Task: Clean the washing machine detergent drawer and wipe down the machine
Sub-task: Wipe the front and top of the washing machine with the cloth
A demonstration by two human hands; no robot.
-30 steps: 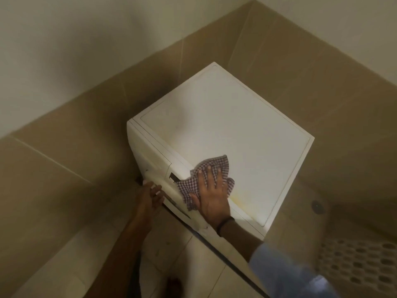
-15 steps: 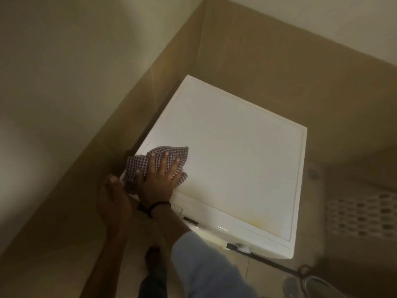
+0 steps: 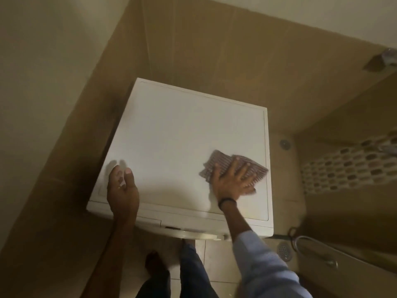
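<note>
On front-right top of white boxy washing machine [image 3: 182, 136] | brown-checked woven cloth [image 3: 211, 163] pressed under flat, spread right hand [image 3: 233, 181] | left hand [image 3: 122, 188] loosely curled, empty, front-left | remaining surface lies left and rearward of cloth

A white box-shaped washing machine [image 3: 182, 136] fills the middle of the frame. The right hand [image 3: 232, 181], fingers spread, presses a crumpled brown-checked cloth [image 3: 217, 166] near its top's right edge. The left hand [image 3: 122, 188] rests lower left.
</note>
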